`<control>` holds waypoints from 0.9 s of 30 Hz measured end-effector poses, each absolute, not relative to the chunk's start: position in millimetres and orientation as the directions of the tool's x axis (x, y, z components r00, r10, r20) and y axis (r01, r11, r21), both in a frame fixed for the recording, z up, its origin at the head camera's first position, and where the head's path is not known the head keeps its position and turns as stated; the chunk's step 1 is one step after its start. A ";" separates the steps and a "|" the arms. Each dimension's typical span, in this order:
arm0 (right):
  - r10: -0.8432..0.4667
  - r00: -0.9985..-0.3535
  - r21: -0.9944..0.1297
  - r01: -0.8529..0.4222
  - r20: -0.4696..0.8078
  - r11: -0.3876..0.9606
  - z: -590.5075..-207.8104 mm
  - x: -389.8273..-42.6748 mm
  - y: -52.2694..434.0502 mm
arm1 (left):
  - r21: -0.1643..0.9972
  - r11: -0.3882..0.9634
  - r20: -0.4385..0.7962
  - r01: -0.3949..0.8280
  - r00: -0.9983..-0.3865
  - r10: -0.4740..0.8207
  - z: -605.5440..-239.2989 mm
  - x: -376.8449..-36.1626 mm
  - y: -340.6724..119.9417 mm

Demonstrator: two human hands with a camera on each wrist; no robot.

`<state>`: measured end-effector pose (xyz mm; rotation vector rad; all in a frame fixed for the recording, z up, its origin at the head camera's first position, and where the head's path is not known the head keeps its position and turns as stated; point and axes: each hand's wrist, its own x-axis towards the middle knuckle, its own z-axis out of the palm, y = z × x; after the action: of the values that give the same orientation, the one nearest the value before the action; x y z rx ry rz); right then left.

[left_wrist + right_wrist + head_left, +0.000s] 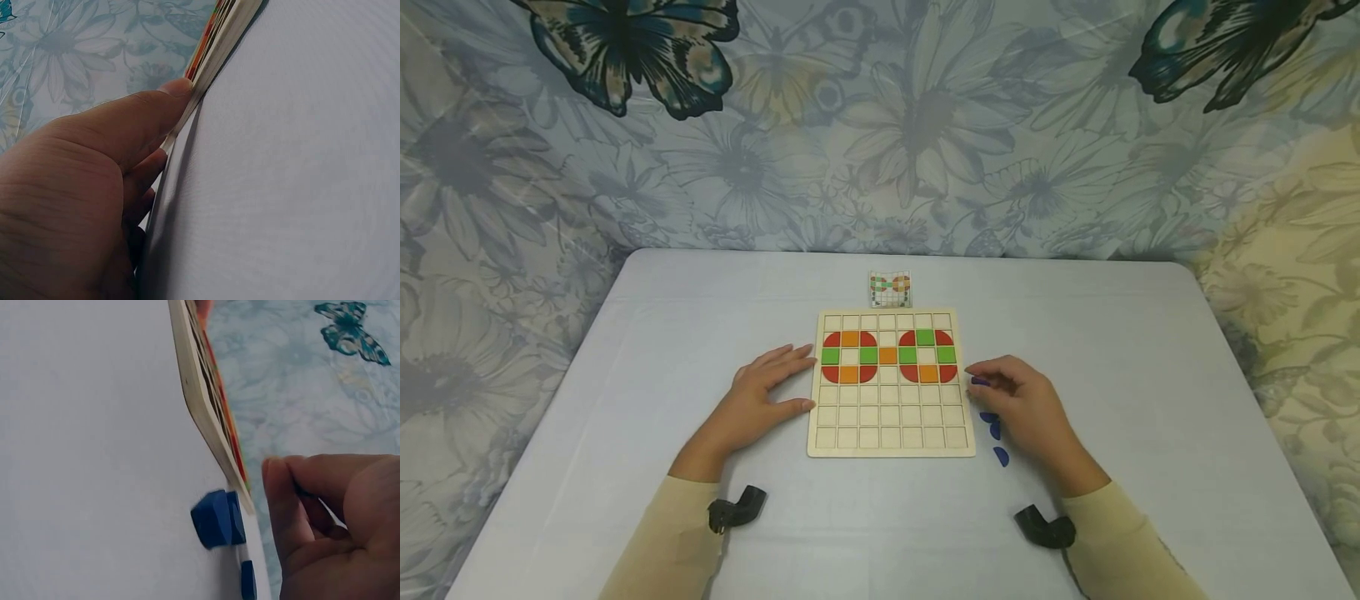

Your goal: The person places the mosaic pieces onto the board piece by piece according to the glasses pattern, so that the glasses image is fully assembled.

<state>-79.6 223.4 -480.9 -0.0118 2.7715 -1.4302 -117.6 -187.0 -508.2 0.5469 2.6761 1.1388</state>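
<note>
While the left hand (760, 400) rests flat against the wooden grid board's (891, 433) left edge, fingers relaxed, the right hand (1026, 408) pinches a blue piece (979, 382) (just beside the board's right edge). More blue pieces (997, 442) lie on the counter (625, 375) beside that hand.

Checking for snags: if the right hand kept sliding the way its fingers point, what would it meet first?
Probably the wooden board: the right hand points left toward its right edge, close beside it. A blue piece sits at its fingertips.

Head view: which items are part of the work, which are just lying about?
In the work: wooden grid board, blue pieces, left hand touching the board's edge, right hand pinching one blue piece, pattern card.

Lying about: white table, floral butterfly backdrop.
</note>
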 end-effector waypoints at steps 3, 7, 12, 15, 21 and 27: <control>-0.041 -0.999 -0.812 -0.004 -0.024 0.583 -479.0 -78.2 219.8 | 0.725 0.638 -0.025 0.259 -0.916 0.400 -508.1 -117.3 -186.9; -0.067 -0.998 -0.825 -0.019 -0.022 0.565 -476.2 -76.4 214.9 | 0.726 0.638 -0.026 0.256 -0.917 0.398 -508.5 -117.0 -187.0; -0.105 -0.994 -0.847 -0.063 0.008 0.529 -473.4 -74.2 205.3 | 0.726 0.637 -0.026 0.258 -0.916 0.401 -508.8 -116.9 -186.9; -0.146 -0.989 -0.867 -0.089 0.019 0.491 -473.4 -73.4 197.4 | 0.728 0.634 -0.023 0.260 -0.915 0.402 -508.4 -116.9 -187.2; -0.212 -0.977 -0.894 -0.110 0.016 0.435 -474.6 -72.2 177.4 | 0.727 0.637 -0.025 0.257 -0.917 0.398 -508.1 -117.0 -188.1; -0.273 -0.962 -0.913 -0.142 0.035 0.382 -473.2 -74.0 152.7 | 0.727 0.635 -0.019 0.263 -0.916 0.401 -509.0 -118.1 -187.9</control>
<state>-74.0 152.7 -473.2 -0.3781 2.5090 -1.6393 -118.1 -187.9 -509.0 0.5482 2.6755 1.1469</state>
